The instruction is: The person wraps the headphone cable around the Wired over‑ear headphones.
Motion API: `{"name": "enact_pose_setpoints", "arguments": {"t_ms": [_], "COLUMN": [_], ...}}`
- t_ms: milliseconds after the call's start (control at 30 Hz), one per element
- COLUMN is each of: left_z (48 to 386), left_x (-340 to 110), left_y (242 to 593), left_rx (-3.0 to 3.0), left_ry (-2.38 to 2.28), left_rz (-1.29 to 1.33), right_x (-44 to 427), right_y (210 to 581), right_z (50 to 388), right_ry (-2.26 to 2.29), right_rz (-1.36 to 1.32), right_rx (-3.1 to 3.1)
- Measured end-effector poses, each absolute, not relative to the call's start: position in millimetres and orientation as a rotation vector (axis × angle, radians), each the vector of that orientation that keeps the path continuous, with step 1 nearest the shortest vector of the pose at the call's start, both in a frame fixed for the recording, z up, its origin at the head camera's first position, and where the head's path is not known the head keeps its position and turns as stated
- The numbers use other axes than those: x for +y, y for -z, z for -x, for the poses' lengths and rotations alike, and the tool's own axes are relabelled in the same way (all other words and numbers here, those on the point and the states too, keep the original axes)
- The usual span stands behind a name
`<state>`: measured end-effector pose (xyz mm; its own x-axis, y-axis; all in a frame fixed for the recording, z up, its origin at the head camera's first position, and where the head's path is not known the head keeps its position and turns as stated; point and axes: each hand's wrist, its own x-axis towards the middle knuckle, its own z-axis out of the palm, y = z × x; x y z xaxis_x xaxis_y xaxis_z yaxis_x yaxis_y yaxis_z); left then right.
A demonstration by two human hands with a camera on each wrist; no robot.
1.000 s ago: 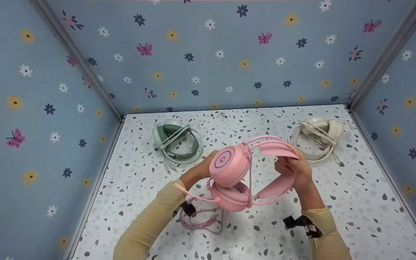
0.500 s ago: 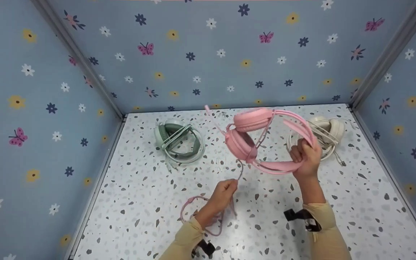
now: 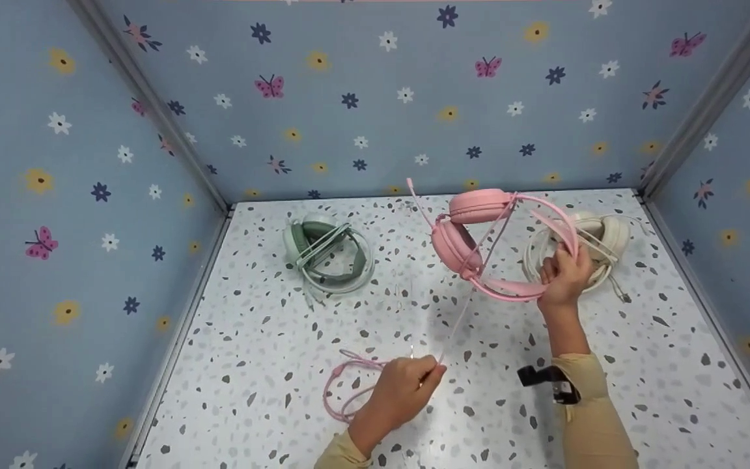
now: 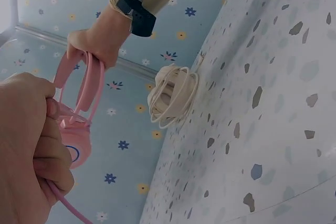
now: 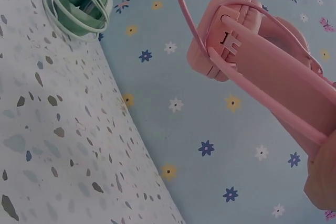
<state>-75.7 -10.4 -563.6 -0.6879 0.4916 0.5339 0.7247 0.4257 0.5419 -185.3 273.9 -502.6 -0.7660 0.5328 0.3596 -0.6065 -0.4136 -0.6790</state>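
Observation:
A pair of pink headphones [image 3: 456, 247] with a microphone boom hangs above the table, its ear cups to the left. My right hand [image 3: 564, 277] grips it by the headband, also seen at the edge of the right wrist view. Lower down, my left hand [image 3: 404, 391] pinches the pink cable, which runs taut up to the ear cups. The rest of the pink cable [image 3: 331, 391] lies in loose loops on the table beside the left hand. In the left wrist view the cable [image 4: 68, 207] comes out below the curled fingers.
Green headphones [image 3: 295, 244] wrapped in their cord lie at the back left of the speckled table [image 3: 251, 365]. White headphones [image 3: 614, 236], also wrapped, lie at the back right, partly behind the right hand. Flowered walls [image 3: 375, 78] close off the back and sides.
The left hand has come from beside the ear cups down toward the front, drawing the cable out straight. The right hand has raised and turned the headphones, moving them right and back.

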Motion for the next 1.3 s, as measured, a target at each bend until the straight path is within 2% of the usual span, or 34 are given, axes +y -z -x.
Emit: {"name": "enact_pose_setpoints", "arguments": {"t_ms": [400,867,1033,1300], "left_z": [79.2,90.1,101.9,135.0], "left_x": [-29.9,-53.5,-63.6,-80.4], "left_y": [543.9,474.8,447.3,412.0], "left_rx": [-2.439,-2.499,-2.358,-2.082], "left_ry": [0.842,0.343,0.162,0.125], "left_rz": [1.104,1.239,1.231,1.312], "right_x": [277.8,286.0,279.9,268.1], "right_y": [515.8,536.2,523.5,495.6], "right_z": [185.2,181.3,167.9,147.3], "right_ry": [-2.110,-1.803,-1.739,-1.633], "right_rz": [-0.124,-0.042,-0.107,-0.376], "right_rx": [-1.220,-1.602,-1.812,-2.170]}}
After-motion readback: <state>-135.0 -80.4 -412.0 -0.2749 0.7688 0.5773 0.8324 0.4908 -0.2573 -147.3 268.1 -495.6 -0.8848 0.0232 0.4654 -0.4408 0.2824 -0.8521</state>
